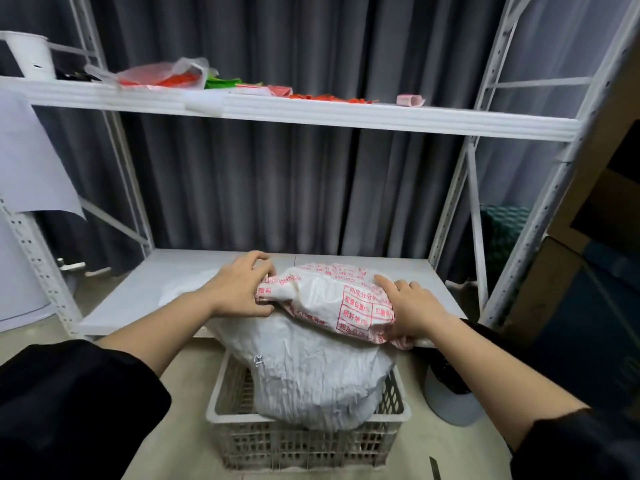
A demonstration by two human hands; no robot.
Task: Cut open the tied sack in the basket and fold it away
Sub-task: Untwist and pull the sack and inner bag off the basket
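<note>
Head view: a white sack (311, 372) is seen standing in a white basket (304, 441) on the floor, against the front edge of the lower shelf (145, 289).
Left hand (239, 289): curled round the sack's printed top.
Right hand (412, 310): gripping the top's other end.

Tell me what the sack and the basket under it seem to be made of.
The sack looks like woven plastic, matte white with stiff, sharp creases and red print on its folded-over top. The basket looks like moulded plastic, off-white, with a regular grid of openings in its walls.
</note>
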